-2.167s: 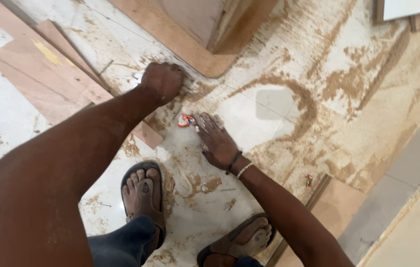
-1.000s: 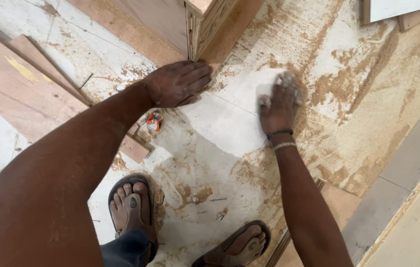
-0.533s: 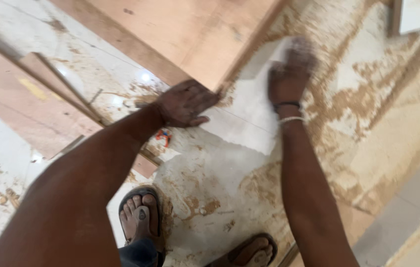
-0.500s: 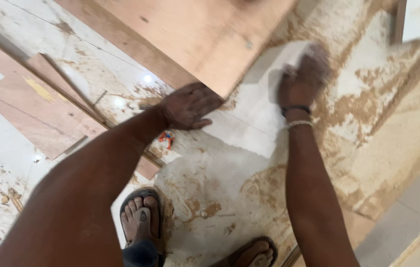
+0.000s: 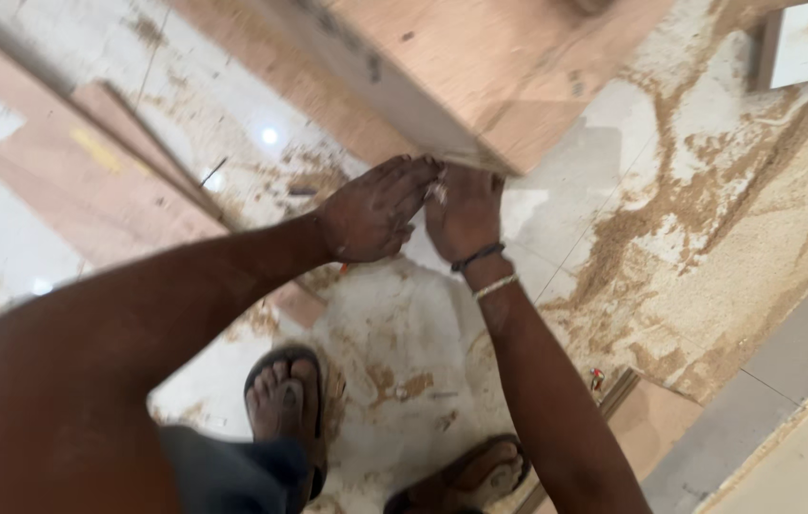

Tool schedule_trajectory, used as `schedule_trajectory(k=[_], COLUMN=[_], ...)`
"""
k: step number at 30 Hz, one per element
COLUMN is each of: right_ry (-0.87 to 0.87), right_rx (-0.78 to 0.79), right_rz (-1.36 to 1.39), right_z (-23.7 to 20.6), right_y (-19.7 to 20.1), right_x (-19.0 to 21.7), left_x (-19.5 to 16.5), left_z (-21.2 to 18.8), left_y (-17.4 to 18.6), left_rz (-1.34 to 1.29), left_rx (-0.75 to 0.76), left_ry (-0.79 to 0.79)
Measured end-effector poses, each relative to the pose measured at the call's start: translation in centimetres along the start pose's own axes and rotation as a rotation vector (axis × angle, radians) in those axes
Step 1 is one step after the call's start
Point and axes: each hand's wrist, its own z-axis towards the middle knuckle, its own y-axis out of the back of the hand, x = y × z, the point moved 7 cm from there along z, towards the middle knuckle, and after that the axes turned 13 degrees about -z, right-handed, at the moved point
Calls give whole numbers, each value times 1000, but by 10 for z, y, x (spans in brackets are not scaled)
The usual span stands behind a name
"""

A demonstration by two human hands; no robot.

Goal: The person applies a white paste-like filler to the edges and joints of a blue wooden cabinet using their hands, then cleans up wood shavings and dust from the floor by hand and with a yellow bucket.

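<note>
Sawdust is lying thick across the tiled floor (image 5: 613,190) in the head view, heaped in brown ridges to the right, while a paler patch right in front of the person is showing swept tile. A plywood panel (image 5: 480,76) is standing at the top of the frame, its lower corner coming down to the floor just above the hands. The left hand (image 5: 375,209) is lying flat, palm down, fingers together and stretched toward that corner. The right hand (image 5: 466,214) is pressed beside it, touching it, fingers curled loosely over a small whitish bit that cannot be made out; neither hand is gripping the panel. Strips of wood (image 5: 99,181) are lying to the left, and 2 sandalled feet (image 5: 289,409) are planted below. Judging by the floor, the clearing looks partly done: the near patch is bare, but most of the dust is remaining around it.
</note>
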Motion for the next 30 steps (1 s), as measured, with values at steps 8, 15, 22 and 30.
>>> schedule_trajectory(k=[8, 15, 22, 30], right_ry=[-102, -211, -324, -287], right_rx=[-23, 231, 234, 308], right_rz=[-254, -153, -19, -38], right_z=[30, -16, -13, -7], right_y=[49, 47, 92, 84], right_x=[-23, 41, 48, 64], left_x=[-139, -168, -103, -109], left_z=[45, 249, 257, 270], left_y=[69, 256, 250, 246], left_rz=[-464, -390, 416, 236], left_rx=[1069, 261, 804, 738], left_ry=[165, -69, -205, -170])
